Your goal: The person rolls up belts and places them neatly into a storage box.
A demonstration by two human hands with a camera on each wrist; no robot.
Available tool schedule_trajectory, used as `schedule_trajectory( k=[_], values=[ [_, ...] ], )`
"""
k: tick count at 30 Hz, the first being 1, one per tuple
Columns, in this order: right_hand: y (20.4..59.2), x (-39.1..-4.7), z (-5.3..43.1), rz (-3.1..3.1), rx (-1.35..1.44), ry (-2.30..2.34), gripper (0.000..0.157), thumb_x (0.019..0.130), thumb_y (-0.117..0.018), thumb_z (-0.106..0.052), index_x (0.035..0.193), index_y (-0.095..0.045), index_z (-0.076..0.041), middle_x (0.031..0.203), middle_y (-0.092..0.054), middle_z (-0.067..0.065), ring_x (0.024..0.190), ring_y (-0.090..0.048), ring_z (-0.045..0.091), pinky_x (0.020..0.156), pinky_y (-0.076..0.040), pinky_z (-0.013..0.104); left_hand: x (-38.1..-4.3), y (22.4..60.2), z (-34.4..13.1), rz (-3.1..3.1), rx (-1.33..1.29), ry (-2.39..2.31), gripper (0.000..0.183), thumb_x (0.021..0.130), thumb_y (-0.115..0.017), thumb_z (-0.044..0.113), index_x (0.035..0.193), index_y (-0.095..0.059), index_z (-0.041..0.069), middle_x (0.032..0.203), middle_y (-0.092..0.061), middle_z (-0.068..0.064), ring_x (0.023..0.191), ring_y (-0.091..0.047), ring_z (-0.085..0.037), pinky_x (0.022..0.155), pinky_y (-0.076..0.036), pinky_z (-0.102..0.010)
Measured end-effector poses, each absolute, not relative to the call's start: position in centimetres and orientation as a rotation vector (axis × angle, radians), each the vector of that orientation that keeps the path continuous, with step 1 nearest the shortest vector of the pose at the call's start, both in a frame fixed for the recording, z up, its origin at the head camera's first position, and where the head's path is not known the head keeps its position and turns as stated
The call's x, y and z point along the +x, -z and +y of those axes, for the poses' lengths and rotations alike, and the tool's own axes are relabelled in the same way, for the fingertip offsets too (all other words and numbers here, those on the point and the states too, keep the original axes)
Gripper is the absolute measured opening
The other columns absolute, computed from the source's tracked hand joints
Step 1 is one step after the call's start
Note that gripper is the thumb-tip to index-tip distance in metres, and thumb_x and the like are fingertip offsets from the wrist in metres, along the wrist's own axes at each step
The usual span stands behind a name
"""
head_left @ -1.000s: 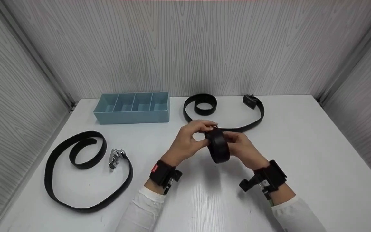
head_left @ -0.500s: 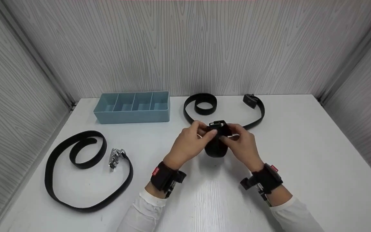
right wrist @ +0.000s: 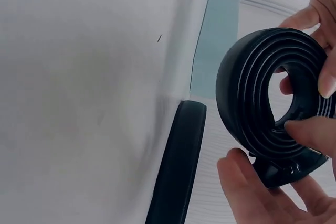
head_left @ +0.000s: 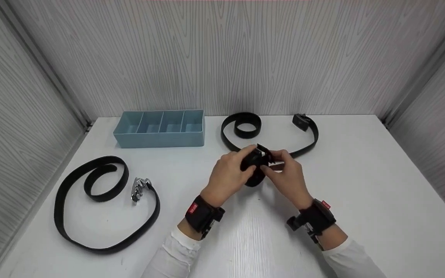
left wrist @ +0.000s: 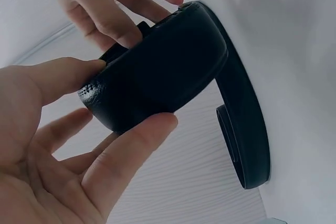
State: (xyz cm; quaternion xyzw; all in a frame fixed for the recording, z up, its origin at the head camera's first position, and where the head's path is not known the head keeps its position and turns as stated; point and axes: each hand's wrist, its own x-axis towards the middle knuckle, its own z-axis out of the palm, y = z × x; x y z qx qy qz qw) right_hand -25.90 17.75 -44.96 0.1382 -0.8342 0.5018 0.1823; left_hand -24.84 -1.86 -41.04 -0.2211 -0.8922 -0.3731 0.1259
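A black belt, wound into a tight roll, is held above the table between both hands. My left hand grips the roll from its left side, thumb on the near face. On the other side, my right hand pinches the belt's outer part near the dark buckle end. Several wound layers of the belt show in the right wrist view, around an open centre. The left wrist view shows the outer band of the belt. Fingers partly hide the buckle end.
Behind the hands lies a second black belt, loosely curled, with a dark buckle. A third black belt with a silver buckle lies at left. The blue four-section tray stands at the back left.
The rolled belt has turned in the hands, its buckle end coming up at the top and then tilting right. The right hand has shifted its hold to that end. The other belts stay put.
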Motion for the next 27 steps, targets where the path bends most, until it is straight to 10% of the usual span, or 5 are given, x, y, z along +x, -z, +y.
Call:
schedule_trajectory(
  k=[14, 27],
  values=[
    [44.3, -26.2, 19.3, -2.325, 0.439, -1.948, 0.057, 0.098, -0.073, -0.008, 0.152, -0.052, -0.009, 0.153, -0.054, 0.008, 0.114, -0.068, 0.022, 0.083, -0.06, 0.035, -25.3, 39.8, -4.1, -2.507, -0.567, 1.068, 0.049, 0.097, -0.075, 0.019, 0.145, -0.062, 0.018, 0.111, -0.072, -0.018, 0.1, -0.07, -0.029, 0.081, -0.058, -0.045],
    [44.8, -25.3, 19.3, -2.43, 0.347, -1.894, 0.052, 0.1, -0.07, -0.01, 0.15, -0.055, -0.009, 0.155, -0.052, 0.01, 0.114, -0.07, 0.022, 0.087, -0.06, 0.039, -31.8, 34.2, -16.8, -2.586, -0.143, 0.96, 0.052, 0.101, -0.066, 0.017, 0.151, -0.053, 0.009, 0.139, -0.062, -0.027, 0.123, -0.062, -0.043, 0.1, -0.05, -0.056]
  ],
)
